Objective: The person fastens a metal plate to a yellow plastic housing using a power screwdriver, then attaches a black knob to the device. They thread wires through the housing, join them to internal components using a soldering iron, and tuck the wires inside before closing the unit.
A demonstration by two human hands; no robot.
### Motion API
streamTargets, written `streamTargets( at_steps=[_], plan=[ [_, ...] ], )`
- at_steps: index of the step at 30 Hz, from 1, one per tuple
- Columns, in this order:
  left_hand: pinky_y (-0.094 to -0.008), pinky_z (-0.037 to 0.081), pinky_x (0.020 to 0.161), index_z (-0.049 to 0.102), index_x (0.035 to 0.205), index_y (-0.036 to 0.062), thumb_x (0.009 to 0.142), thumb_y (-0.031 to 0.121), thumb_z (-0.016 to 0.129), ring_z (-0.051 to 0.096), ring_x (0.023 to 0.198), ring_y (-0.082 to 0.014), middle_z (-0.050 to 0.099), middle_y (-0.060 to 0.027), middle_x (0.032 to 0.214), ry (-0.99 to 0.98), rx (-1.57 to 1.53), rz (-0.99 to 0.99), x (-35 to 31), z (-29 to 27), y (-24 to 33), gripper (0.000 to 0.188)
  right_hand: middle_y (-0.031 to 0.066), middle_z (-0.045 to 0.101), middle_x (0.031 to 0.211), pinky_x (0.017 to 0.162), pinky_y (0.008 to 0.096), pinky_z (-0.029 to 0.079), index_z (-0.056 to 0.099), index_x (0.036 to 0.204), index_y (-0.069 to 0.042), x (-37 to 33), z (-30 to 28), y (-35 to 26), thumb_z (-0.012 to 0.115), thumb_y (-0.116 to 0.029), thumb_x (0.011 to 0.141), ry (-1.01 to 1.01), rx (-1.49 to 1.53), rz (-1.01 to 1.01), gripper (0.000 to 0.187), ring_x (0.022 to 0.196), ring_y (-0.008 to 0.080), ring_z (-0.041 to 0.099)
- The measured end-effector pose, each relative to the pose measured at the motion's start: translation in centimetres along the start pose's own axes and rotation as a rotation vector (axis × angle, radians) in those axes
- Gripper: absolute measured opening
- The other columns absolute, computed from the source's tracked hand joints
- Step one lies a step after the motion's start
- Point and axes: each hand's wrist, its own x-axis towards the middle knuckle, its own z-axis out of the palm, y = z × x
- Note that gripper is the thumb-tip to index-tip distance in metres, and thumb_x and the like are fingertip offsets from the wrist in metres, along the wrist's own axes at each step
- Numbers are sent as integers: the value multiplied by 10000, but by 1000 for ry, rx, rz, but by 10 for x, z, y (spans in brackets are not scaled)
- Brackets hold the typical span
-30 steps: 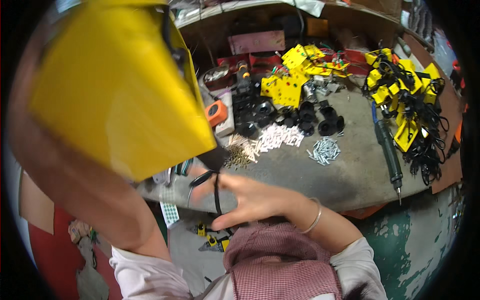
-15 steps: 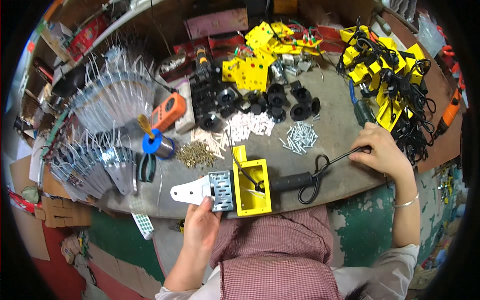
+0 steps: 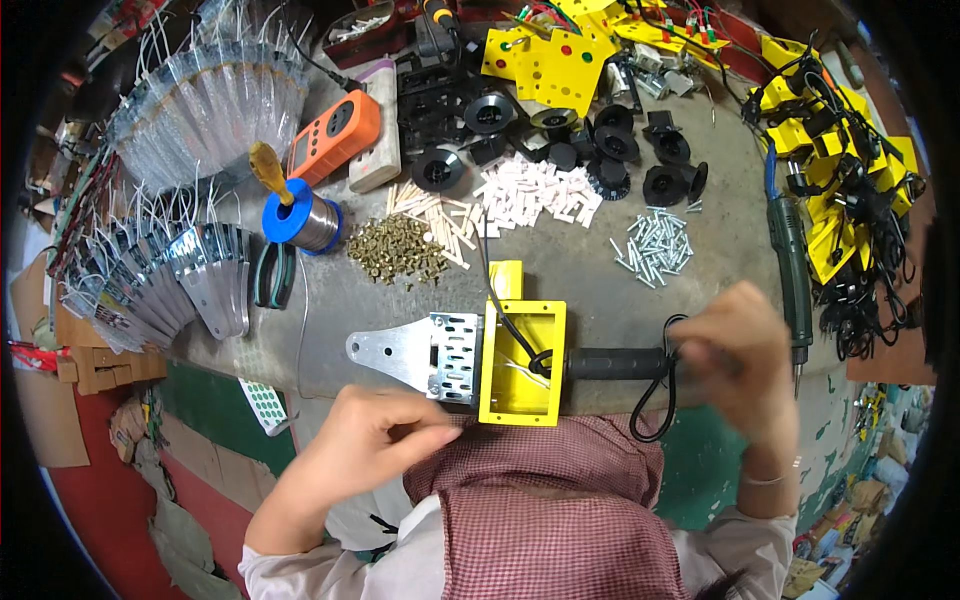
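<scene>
On the bench's near edge lies an assembly. It has a yellow open box (image 3: 548, 398), a slotted metal bracket with a tapered silver plate (image 3: 390, 350), and a black handle (image 3: 615, 364). A black cable (image 3: 506, 315) enters the box, where pale wire ends show. My left hand (image 3: 375, 440) is just below the bracket, apart from it, thumb away from the curled fingers and nothing held. Over the looped black cord (image 3: 648, 425) at the handle's end, my right hand (image 3: 735, 360) is smeared by motion; its grip on the cord cannot be made out.
Beyond the box lie white ceramic-looking pieces (image 3: 540, 195), brass fittings (image 3: 395, 250) and screws (image 3: 655, 247). A solder spool (image 3: 318, 225) and pliers (image 3: 274, 272) are at left. A dark green tool with a thin metal tip (image 3: 793, 270) lies right, beside yellow boxes with black cords (image 3: 835, 225).
My left hand has let go of the metal plate and drawn back toward me. The right hand has moved nearer the handle's end. The whole view has shifted.
</scene>
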Motion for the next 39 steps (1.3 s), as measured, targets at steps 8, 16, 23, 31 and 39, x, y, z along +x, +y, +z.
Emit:
streamTargets(
  at_steps=[8, 16, 23, 31, 39],
  plan=[
    [-331, 482, 539, 626, 630, 62, 624, 114, 645, 584, 713, -212, 559, -59, 737, 107, 1041, 469, 67, 47, 33, 56, 57, 535, 785, 635, 340, 494, 630, 756, -66, 50, 72, -57, 714, -151, 711, 12, -9, -24, 128, 756, 235, 569],
    [-371, 528, 570, 621, 755, 41, 672, 107, 667, 643, 710, -251, 593, -84, 767, 17, 916, 496, 78, 37, 27, 116, 79, 553, 842, 694, 376, 509, 672, 837, -46, 45, 74, -46, 686, -112, 725, -6, 167, 15, 131, 836, 258, 598],
    [-389, 521, 574, 586, 824, 48, 692, 140, 692, 641, 711, -267, 570, -82, 800, -18, 587, 493, 73, 22, 20, 192, 64, 546, 855, 692, 357, 508, 690, 917, -84, 41, 68, -42, 708, -195, 794, -37, 130, -20, 167, 845, 242, 590],
    [-368, 498, 509, 566, 811, 56, 684, 98, 720, 600, 587, -262, 538, -85, 762, 198, 472, 519, 80, 29, 10, 204, 76, 661, 839, 634, 294, 508, 701, 949, -42, 83, 28, 2, 675, -99, 840, 168, 359, 140, 125, 693, 158, 627],
    [-281, 434, 501, 526, 789, 35, 718, 27, 670, 567, 588, -150, 533, -73, 764, 190, -75, 445, 73, 24, -13, 161, 143, 695, 943, 769, 358, 535, 652, 1085, -12, 210, 29, 93, 710, -150, 785, 453, 7, 405, 335, 797, 250, 691]
  ],
)
